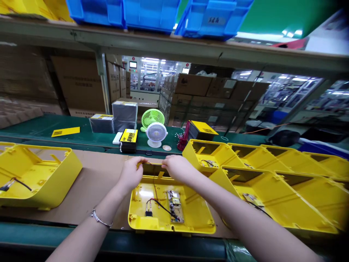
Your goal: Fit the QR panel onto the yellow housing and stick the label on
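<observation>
A yellow plastic housing lies open in front of me, with a circuit board and a black socket inside, joined by wires. My left hand is at the housing's far left edge, its fingers pinched on a thin dark wire that hangs down into the housing. At the far edge, to the right, my right hand has its fingers curled together; what they hold, if anything, is too small to make out.
More yellow housings stand at the left and in two rows at the right. Behind are a white fan, a green fan, and boxes. Blue bins sit on a shelf overhead.
</observation>
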Motion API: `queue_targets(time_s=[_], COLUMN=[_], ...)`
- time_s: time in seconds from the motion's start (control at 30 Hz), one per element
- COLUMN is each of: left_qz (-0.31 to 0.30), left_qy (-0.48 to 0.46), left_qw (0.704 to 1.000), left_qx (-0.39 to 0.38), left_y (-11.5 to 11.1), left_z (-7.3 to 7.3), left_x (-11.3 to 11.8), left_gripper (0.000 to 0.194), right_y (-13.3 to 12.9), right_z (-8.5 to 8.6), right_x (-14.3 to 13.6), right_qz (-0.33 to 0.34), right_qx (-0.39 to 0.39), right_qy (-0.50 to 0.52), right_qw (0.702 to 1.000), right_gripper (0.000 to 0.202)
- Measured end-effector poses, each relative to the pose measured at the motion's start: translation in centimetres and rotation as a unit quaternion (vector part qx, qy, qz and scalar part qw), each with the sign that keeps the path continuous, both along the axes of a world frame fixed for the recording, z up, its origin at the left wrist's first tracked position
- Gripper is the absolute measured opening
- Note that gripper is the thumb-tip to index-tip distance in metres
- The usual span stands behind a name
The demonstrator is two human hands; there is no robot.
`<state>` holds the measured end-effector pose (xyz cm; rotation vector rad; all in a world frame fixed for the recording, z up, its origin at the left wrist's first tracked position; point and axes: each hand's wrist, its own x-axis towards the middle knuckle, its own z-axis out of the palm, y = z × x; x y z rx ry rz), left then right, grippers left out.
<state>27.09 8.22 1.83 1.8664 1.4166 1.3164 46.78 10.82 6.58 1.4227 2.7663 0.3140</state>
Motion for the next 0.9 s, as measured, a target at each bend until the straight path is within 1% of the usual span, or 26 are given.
queue_targets(time_s=[0.13, 0.2, 0.3, 0.33, 0.4, 0.53, 0.6, 0.67, 0.77, 0.9], left_qz=[0.005, 0.01, 0.015, 0.01, -0.01, -0.063, -0.086, -0.099, -0.105, -0.114], left_qy=[-0.001, -0.001, 0.01, 0.015, 0.026, 0.051, 0.061, 0.069, 0.079, 0.085], left_qw=[1.0, 0.999, 0.997, 0.996, 0.994, 0.988, 0.985, 0.983, 0.98, 0.977], left_qx=[-0.019, -0.037, -0.071, -0.083, -0.105, -0.128, -0.133, -0.138, -0.147, -0.157], left_y=[0.1, 0.3, 0.9, 1.1, 1.4, 1.8, 2.0, 2.2, 2.5, 2.8], left_z=[0.0, 0.0, 0.2, 0.4, 0.7, 1.4, 1.7, 2.0, 2.4, 2.7], left_x=[-0.1, -0.2, -0.6, -0.8, -1.2, -2.4, -2.8, -3.2, -3.3, -3.3], left_gripper=[0.032, 0.03, 0.025, 0.026, 0.031, 0.033, 0.031, 0.03, 0.03, 0.031], right_y=[-0.3, -0.8, -1.6, -1.8, -1.7, -0.5, 0.2, 0.4, -0.1, -0.6], right_z=[0.7, 0.9, 1.0, 0.9, 0.6, 0.4, 0.8, 1.4, 2.0, 1.6], right_x=[-0.1, -0.4, -1.6, -2.1, -3.3, -4.7, -4.8, -4.9, -4.9, -4.7], right_qz=[-0.023, -0.02, 0.023, 0.039, 0.064, 0.119, 0.146, 0.16, 0.16, 0.132], right_qx=[0.019, 0.027, 0.062, 0.076, 0.093, 0.07, 0.057, 0.056, 0.069, 0.078], right_qy=[0.015, 0.032, 0.073, 0.072, 0.037, -0.035, -0.05, -0.063, -0.063, -0.048], right_qw=[0.999, 0.999, 0.995, 0.994, 0.993, 0.99, 0.986, 0.983, 0.983, 0.987], right_gripper=[0.02, 0.024, 0.034, 0.038, 0.04, 0.022, 0.018, 0.016, 0.017, 0.031])
